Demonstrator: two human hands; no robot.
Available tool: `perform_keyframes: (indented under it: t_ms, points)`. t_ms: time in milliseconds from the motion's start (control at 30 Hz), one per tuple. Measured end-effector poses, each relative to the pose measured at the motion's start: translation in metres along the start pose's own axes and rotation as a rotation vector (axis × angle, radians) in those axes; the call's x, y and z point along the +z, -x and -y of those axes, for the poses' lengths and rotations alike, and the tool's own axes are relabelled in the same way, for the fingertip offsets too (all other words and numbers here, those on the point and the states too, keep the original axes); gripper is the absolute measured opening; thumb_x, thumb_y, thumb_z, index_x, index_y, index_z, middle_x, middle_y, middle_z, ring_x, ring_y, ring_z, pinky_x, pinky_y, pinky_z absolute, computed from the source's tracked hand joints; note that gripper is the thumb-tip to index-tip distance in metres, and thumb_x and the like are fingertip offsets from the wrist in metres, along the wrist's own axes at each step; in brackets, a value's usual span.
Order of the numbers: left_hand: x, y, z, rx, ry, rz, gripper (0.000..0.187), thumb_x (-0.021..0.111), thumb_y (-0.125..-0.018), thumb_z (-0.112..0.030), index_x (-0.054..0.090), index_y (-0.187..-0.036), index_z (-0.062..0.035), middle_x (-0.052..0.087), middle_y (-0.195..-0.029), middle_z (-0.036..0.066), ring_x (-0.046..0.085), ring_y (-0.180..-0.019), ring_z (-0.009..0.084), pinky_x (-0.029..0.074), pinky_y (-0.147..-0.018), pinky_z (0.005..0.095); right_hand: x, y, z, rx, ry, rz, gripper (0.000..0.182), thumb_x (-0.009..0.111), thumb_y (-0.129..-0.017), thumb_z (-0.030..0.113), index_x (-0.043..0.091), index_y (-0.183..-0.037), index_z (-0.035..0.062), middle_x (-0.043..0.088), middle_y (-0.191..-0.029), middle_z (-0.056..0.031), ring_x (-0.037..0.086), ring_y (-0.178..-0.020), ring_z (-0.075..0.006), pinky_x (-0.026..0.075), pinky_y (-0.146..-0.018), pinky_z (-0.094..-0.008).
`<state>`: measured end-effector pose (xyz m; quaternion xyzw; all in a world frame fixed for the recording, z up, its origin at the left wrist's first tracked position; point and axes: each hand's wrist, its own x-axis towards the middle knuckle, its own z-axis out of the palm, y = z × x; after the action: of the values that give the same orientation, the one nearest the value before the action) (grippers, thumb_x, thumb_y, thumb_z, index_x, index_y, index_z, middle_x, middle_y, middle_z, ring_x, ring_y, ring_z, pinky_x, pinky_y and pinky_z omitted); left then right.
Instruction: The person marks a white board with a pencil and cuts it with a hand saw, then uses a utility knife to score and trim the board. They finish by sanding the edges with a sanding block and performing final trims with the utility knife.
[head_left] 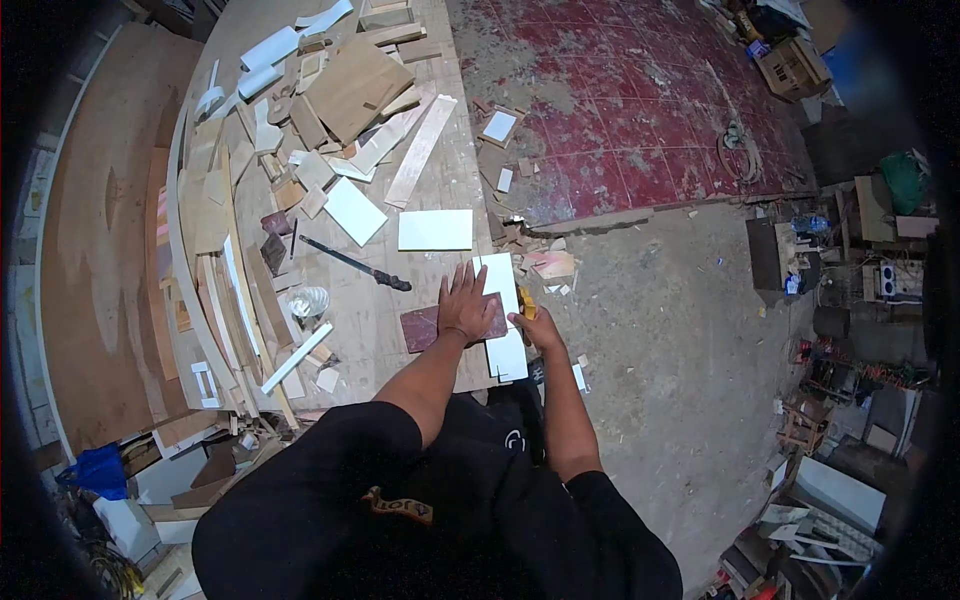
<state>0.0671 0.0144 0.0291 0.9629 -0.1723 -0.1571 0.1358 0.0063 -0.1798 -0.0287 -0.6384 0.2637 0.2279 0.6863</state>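
Observation:
My left hand (466, 305) lies flat with its fingers spread, pressing on a dark red sheet (421, 330) and the edge of a white board (507, 352). The board lies along the right edge of the wooden table (370, 375). At that edge my right hand (538, 330) is closed around a yellow tool (526, 301), mostly hidden by the hand and board. Just beyond my left hand lies a white rectangular panel (435, 230). A dark, long-bladed tool (355, 264) rests to the left.
Wood offcuts (358, 88) pile up at the table's far end. A clear glass-like object (307, 301) and a white strip (297, 357) are at the left. Scraps lie on the concrete floor (650, 340). A dark cabinet (768, 262) stands at the right.

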Motion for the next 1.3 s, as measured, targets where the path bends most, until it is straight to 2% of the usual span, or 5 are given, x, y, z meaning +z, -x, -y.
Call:
perform_keyframes:
  t_ms: [533, 833, 1100, 1167, 1300]
  points:
    - [-0.007, -0.002, -0.003, -0.018, -0.01, 0.028, 0.08, 0.05, -0.095, -0.042, 0.018, -0.163, -0.015, 0.015, -0.169, 0.019, 0.016, -0.155, 0.04, 0.012, -0.123, 0.0602, 0.002, 0.01, -0.016, -0.052, -0.036, -0.053, 0.037, 0.088, -0.077, 0.014, 0.058, -0.098, 0.0061, 0.059, -0.082, -0.0001, 0.056, -0.073, -0.0116, 0.049, -0.065, -0.0284]
    - [-0.004, -0.002, -0.003, -0.009, -0.069, 0.056, 0.073, 0.047, -0.096, -0.044, 0.024, -0.163, -0.0243, 0.015, -0.171, 0.006, 0.016, -0.156, 0.037, 0.013, -0.123, 0.0608, -0.026, -0.016, -0.016, 0.129, -0.113, 0.024, 0.03, 0.072, -0.094, 0.036, 0.059, -0.094, 0.0084, 0.063, -0.077, -0.0028, 0.059, -0.059, -0.0154, 0.048, -0.053, -0.0303]
    - [-0.007, 0.001, -0.005, -0.006, -0.067, 0.065, 0.072, 0.048, -0.097, -0.041, 0.024, -0.163, -0.0234, 0.015, -0.171, 0.008, 0.017, -0.155, 0.0394, 0.013, -0.123, 0.061, -0.035, -0.043, 0.043, 0.152, -0.142, -0.546, 0.025, 0.071, -0.092, 0.028, 0.062, -0.088, 0.0046, 0.057, -0.067, -0.0015, 0.051, -0.049, -0.0123, 0.039, -0.044, -0.0317]
    - [-0.005, -0.004, -0.005, 0.0, -0.081, 0.052, 0.071, 0.047, -0.097, -0.042, 0.024, -0.162, -0.025, 0.015, -0.171, 0.006, 0.016, -0.155, 0.0382, 0.014, -0.122, 0.0616, -0.024, -0.028, 0.05, -0.425, -0.109, -0.567, 0.022, 0.071, -0.092, 0.024, 0.061, -0.081, 0.0071, 0.055, -0.066, 0.0003, 0.047, -0.046, -0.0113, 0.035, -0.041, -0.0316]
    - [-0.004, 0.003, -0.004, 0.033, -0.104, 0.066, 0.068, 0.045, -0.099, -0.038, 0.024, -0.163, -0.0241, 0.013, -0.171, 0.009, 0.016, -0.155, 0.04, 0.012, -0.121, 0.0661, -0.001, 0.028, 0.062, -0.513, -0.003, -0.532, 0.018, 0.074, -0.091, 0.018, 0.063, -0.084, 0.0054, 0.059, -0.07, -0.002, 0.056, -0.06, -0.012, 0.045, -0.055, -0.0297]
